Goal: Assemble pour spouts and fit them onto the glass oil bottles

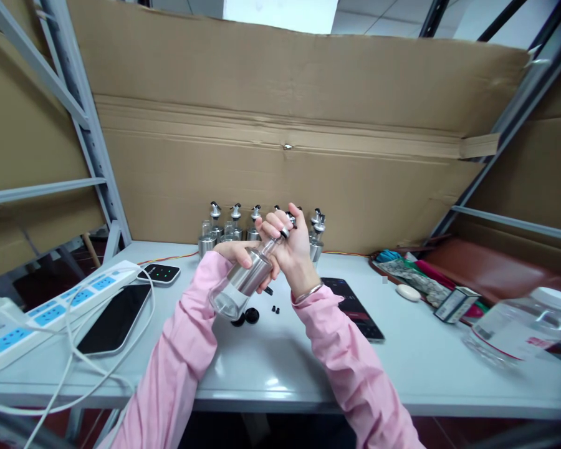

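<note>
A glass oil dispenser bottle (244, 284) with a steel sleeve is tilted in front of me, its base toward the lower left. Wrapped round its body is my left hand (239, 252). My right hand (290, 244) grips the neck end, fingers closed about the black and metal pour spout (287, 226), partly hidden by them. Behind my hands stand several similar bottles (207, 240), many topped with spouts (235, 212). Below the held bottle lie round black caps (252, 315) and tiny black pieces (275, 309) on the white table (262, 368).
At left are a power strip (56, 315), a phone (116, 319), white cables (70, 337) and a small black display device (159, 274). On the right lie a dark tablet or phone (353, 307), a white oval object (408, 292), a small box (456, 305) and a clear plastic jug (518, 330). Cardboard (280, 187) walls the back.
</note>
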{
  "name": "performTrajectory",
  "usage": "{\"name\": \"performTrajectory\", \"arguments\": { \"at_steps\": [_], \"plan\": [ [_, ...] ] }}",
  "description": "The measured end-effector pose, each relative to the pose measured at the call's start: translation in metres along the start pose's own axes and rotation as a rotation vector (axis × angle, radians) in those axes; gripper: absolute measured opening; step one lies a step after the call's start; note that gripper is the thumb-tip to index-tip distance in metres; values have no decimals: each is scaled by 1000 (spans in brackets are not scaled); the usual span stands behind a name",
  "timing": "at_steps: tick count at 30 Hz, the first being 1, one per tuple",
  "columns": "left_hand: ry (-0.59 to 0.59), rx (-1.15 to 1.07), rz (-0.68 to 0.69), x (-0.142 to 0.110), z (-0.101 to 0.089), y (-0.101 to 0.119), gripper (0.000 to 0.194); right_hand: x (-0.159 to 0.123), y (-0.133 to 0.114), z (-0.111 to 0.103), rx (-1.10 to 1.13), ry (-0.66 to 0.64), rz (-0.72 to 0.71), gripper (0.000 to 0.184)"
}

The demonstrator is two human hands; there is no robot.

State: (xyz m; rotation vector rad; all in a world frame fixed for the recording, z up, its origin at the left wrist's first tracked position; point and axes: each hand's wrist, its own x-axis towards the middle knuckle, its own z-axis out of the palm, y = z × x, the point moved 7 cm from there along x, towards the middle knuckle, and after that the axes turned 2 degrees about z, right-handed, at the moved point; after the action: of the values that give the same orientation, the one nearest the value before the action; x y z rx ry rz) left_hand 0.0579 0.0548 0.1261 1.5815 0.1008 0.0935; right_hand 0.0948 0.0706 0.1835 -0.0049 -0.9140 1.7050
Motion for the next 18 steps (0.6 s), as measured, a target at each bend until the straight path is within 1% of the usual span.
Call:
{"name": "performTrajectory", "arguments": {
  "at_steps": [4,6,8,11,14,16,17,18],
  "plan": [
    [66,36,-37,-4,-9,-4,48,1,-3,-16,-159,184,-101,49],
    [88,48,-47,-7,-10,-3,48,0,-4,-19,-233,254,-134,50],
    [108,65,-64,-9,-10,-2,49,-2,-5,-19,-250,275,-162,51],
    [132,91,-119,-10,-10,0,52,-1,-5,-17,-207,257,-173,50],
    [126,172,-148,-14,-8,5,51,1,-13,-22,-189,257,-203,46],
    [162,269,-79,-19,-9,14,49,1,-24,-33,-185,271,-270,43],
    [215,312,-9,-23,-11,21,49,0,-30,-40,-192,282,-303,42],
    [292,347,77,-28,-15,29,48,-2,-35,-49,-219,298,-327,42]
  ]
}}
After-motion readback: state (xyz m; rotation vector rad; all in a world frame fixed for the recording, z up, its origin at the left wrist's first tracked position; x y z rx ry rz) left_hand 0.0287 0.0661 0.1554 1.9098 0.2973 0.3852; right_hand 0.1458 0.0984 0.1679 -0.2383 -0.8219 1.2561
